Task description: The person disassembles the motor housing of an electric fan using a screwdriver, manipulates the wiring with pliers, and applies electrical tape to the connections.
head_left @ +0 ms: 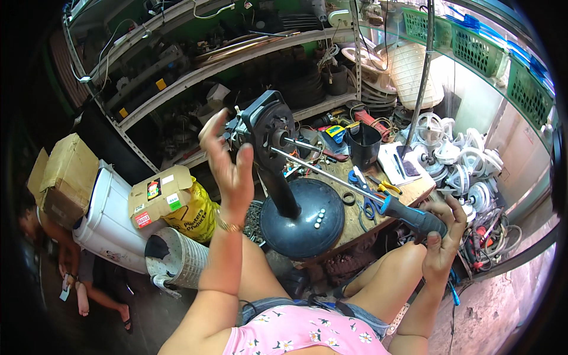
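My left hand [228, 165] is raised just left of a black fan motor assembly [266, 127], its fingers apart and holding nothing that I can see. The motor sits on a black pedestal [278, 195] with a round base [319, 236], on which a few small white pieces lie. My right hand [441, 239] grips the black-and-blue handle [405, 216] of a long screwdriver. Its shaft [331, 176] reaches the motor's hub, beside the protruding spindle; whether the tip is seated I cannot tell.
A cluttered workbench [414, 195] holds tools and a black container [364, 145]. Shelves [236, 53] stand behind, white fan parts [449, 151] pile at right. At left are cardboard boxes [71, 177], a yellow bag [195, 219], a mesh bucket [177, 266] and another person's leg [109, 302].
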The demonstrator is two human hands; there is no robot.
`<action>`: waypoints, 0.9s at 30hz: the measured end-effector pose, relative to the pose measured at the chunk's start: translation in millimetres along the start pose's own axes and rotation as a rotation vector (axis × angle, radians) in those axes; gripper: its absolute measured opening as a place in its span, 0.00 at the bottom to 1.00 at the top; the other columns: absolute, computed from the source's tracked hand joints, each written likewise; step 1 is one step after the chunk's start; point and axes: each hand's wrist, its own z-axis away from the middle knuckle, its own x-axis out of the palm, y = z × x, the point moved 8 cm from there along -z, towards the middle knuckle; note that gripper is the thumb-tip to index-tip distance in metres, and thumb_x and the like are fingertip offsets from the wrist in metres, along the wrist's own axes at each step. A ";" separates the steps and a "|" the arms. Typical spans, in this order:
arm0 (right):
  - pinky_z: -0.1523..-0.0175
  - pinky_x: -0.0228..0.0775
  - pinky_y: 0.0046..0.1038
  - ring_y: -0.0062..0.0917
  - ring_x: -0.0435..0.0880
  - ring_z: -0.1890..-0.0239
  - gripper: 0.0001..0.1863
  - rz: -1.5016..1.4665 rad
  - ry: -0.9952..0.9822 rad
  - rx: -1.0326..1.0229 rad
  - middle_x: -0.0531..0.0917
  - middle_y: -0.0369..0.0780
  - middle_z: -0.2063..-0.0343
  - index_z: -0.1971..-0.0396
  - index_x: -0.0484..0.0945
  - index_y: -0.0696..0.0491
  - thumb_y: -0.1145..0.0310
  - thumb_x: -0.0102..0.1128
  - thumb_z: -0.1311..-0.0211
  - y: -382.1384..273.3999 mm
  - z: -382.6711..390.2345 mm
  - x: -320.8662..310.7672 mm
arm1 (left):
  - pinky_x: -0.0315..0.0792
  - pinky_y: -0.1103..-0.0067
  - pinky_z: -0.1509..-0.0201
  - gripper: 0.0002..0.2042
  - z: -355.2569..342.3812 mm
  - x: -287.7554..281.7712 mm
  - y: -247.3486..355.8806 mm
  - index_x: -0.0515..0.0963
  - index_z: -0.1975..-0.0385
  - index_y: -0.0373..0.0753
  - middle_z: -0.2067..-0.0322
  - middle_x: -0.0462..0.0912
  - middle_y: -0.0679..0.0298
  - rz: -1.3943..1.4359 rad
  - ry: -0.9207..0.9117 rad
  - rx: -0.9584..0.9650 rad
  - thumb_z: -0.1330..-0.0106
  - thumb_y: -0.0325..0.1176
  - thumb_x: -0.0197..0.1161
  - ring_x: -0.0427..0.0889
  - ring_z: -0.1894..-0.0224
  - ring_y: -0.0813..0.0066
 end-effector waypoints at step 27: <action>0.75 0.72 0.31 0.32 0.79 0.74 0.30 0.755 -0.487 -0.575 0.75 0.42 0.65 0.52 0.78 0.47 0.66 0.76 0.61 -51.1 -0.8 34.6 | 0.52 0.62 0.31 0.42 -50.1 50.7 -39.1 0.77 0.49 0.37 0.53 0.82 0.54 0.116 -0.592 0.055 0.34 0.70 0.28 0.76 0.44 0.50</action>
